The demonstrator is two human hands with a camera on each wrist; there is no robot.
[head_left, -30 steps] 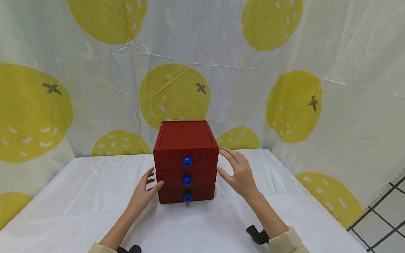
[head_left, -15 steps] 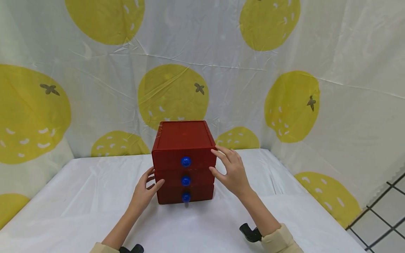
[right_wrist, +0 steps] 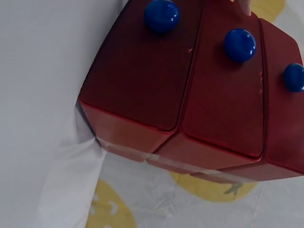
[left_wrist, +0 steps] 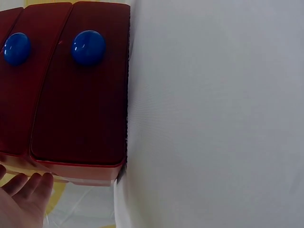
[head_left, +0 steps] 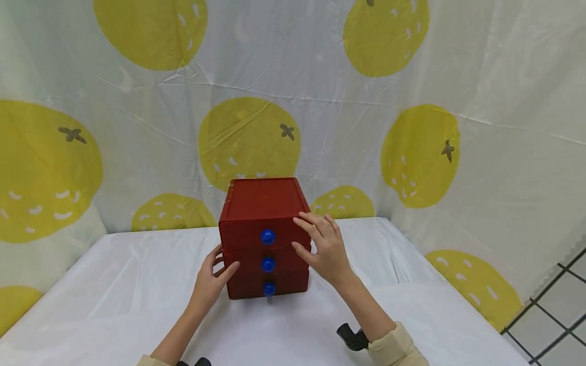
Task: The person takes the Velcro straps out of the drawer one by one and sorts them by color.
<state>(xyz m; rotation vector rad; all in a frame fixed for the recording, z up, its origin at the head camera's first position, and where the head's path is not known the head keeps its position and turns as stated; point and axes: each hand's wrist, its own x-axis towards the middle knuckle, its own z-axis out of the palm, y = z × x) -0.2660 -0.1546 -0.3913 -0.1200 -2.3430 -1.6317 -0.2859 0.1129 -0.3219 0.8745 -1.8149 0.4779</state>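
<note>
The red cabinet (head_left: 265, 201) stands on the white table (head_left: 119, 284), blue knobs (head_left: 268, 264) frontward. The left hand (head_left: 207, 284), digits apart, flanks it; the right hand (head_left: 327, 254), likewise spread, hides part of its right edge. Contact is unclear. Behind hangs a yellow-print curtain (head_left: 339, 132); a black grid (head_left: 569, 331) stands far right.

Right hand (head_left: 324, 253) shifted inward across the red drawers (head_left: 249, 251).
A second ago its fingertips were just beside the right edge; now fingertips and thumb overlap the right part of the front in the head view, nearer the blue knobs (head_left: 267, 264). The right forearm and tan sleeve (head_left: 394, 346) have swung left with it. The left hand's (head_left: 208, 284) thumb reaches slightly farther over the front, and the backdrop (head_left: 249, 137) sits a little lower in the head view.
</note>
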